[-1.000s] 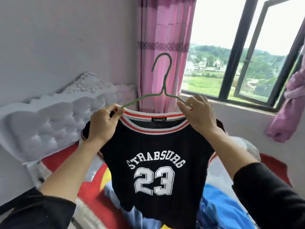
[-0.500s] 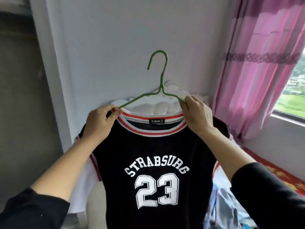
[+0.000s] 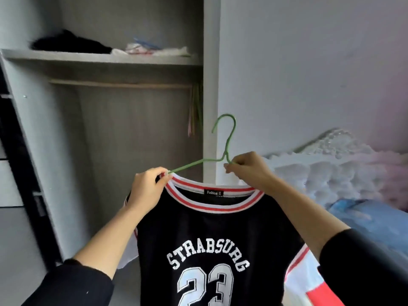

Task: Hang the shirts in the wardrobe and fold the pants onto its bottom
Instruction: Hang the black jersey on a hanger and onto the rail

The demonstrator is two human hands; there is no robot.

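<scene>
Black jersey (image 3: 205,235) marked STRABSURG 23 was held up on a green wire hanger (image 3: 199,163), in front of the open wardrobe (image 3: 210,85). Left hand (image 3: 146,189) fingers pinched the collar and hanger arm together. Right hand (image 3: 248,171) fingers pinched the hanger's other arm at the collar. Hook stood free, below the wooden rail (image 3: 119,85). Spare hangers (image 3: 195,107) hung at the rail's right end. Bed (image 3: 353,195) lay right.

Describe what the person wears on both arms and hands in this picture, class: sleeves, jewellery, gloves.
Both forearms are bare. A black long sleeve is pushed up near each elbow: the left sleeve and the right sleeve. The left hand and right hand wear no gloves; no rings, watch or bracelets are visible.
</scene>
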